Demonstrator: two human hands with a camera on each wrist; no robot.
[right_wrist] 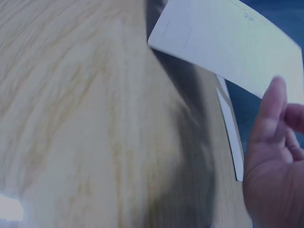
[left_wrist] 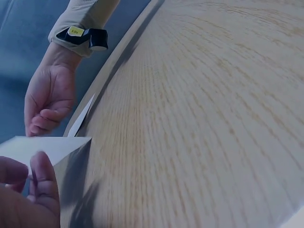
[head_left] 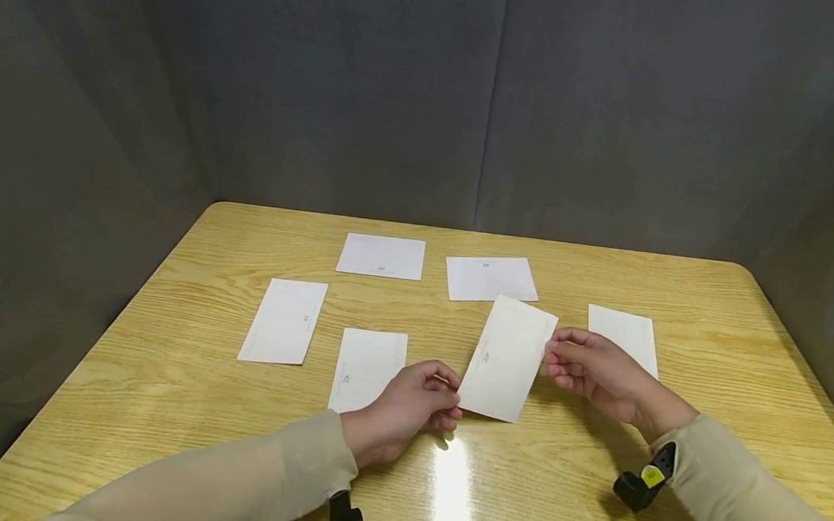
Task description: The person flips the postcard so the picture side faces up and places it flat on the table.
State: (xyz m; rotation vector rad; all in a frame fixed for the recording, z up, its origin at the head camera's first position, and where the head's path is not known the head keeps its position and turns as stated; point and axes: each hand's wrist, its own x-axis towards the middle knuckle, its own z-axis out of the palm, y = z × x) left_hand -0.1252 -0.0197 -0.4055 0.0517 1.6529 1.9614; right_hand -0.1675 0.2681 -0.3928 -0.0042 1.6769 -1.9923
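Both hands hold one white postcard [head_left: 507,360] tilted just above the wooden table. Its visible face carries a small printed mark and, in the right wrist view, faint lines. My left hand [head_left: 408,407] pinches the card near its lower left edge. On the opposite side, the thumb and fingers of my right hand [head_left: 599,377] pinch the upper right edge. Beside the left hand lies another postcard [head_left: 371,365], partly covered by that hand. A further postcard [head_left: 627,337] lies behind the right hand. In the left wrist view the held card's shadow falls on the wood.
More postcards lie flat and apart: one at the left [head_left: 284,322], one at the back [head_left: 381,257] and one at back right [head_left: 492,279], just behind the held card. The table [head_left: 186,406] has rounded far corners, with grey partitions [head_left: 355,97] around it.
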